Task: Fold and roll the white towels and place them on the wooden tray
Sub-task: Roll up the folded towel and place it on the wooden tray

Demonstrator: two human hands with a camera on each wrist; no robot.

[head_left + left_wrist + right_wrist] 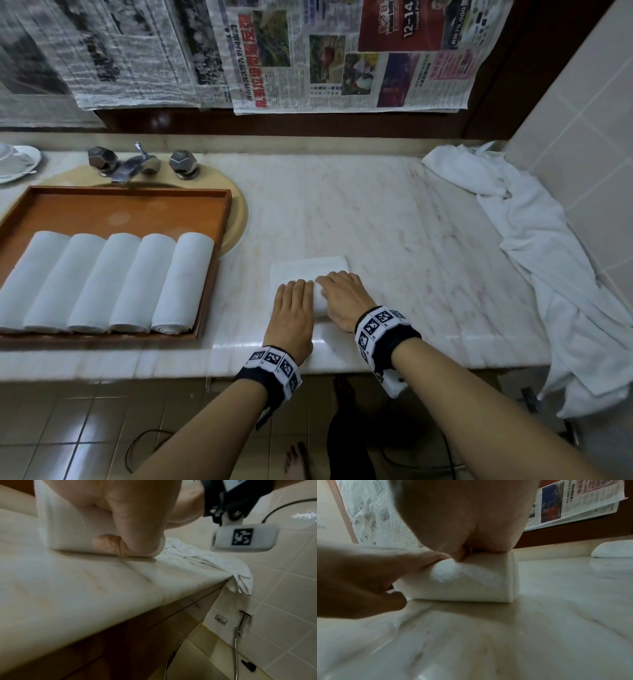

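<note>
White terry hand towel (310,270) is soft, light and springy, so your left hand (291,313) and right hand (342,301) press flat-fingered atop the roll on the counter (394,222). To lift it, wrap your grip around its middle, seam trapped beneath, or it will unroll.

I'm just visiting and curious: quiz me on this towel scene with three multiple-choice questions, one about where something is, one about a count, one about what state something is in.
1. Where does the tray sit?
A. Over the sink
B. On the floor
C. Against the right wall

2. How many rolled towels lie in the tray?
A. Three
B. Five
C. Seven

3. What state is the towel under the hands in?
A. Spread fully flat
B. Partly rolled
C. Hanging off the edge

Answers:
1. A: the tray covers most of the sink, just in front of the tap.
2. B: five white rolls lie side by side in the head view.
3. B: the left hand and right hand press on a roll, with a flat strip still beyond it on the counter.
</note>
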